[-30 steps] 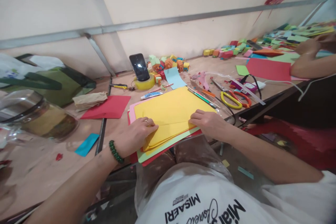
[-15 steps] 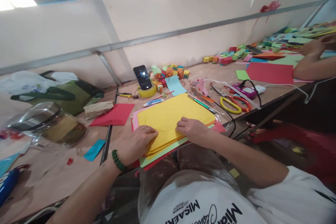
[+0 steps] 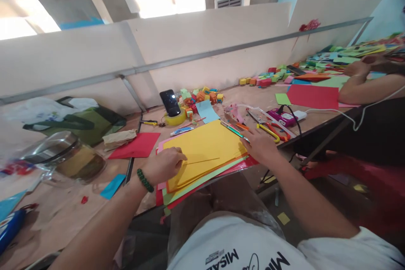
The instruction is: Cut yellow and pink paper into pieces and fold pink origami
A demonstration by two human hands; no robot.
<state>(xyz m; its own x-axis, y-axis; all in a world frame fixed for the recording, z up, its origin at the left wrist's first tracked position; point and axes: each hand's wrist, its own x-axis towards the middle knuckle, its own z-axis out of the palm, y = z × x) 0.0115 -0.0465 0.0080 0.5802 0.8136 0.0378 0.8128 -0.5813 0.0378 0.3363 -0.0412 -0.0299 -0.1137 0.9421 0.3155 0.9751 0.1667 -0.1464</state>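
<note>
Head view: two bare hands work at a cluttered table [image 3: 69, 215], seen from above.
Yellow paper [image 3: 202, 143]: top sheet of a coloured stack [image 3: 204, 182] at the table's near edge, directly between the hands; orange, pale green and red edges show beneath.
Thin line [image 3: 204, 161]: runs across the yellow paper just right of the left fingertips; crease or cut, I cannot tell.
Left hand [image 3: 166, 162]: rests on the paper's left side, fingers bent and bunched; whether they pinch anything I cannot tell. A green bracelet [image 3: 145, 180] circles the wrist.
Right hand [image 3: 262, 147]: at the stack's right edge, fingertips beside a green pen [image 3: 236, 130]; I cannot tell whether they grip it. Scissors [image 3: 274, 138] lie just beyond.
Behind the stack: a light blue sheet [image 3: 207, 111], and a phone [image 3: 170, 103] leaning at a yellow tape roll [image 3: 174, 120].
Far right: a co-worker's hands [image 3: 357, 67] above more coloured paper.
</note>
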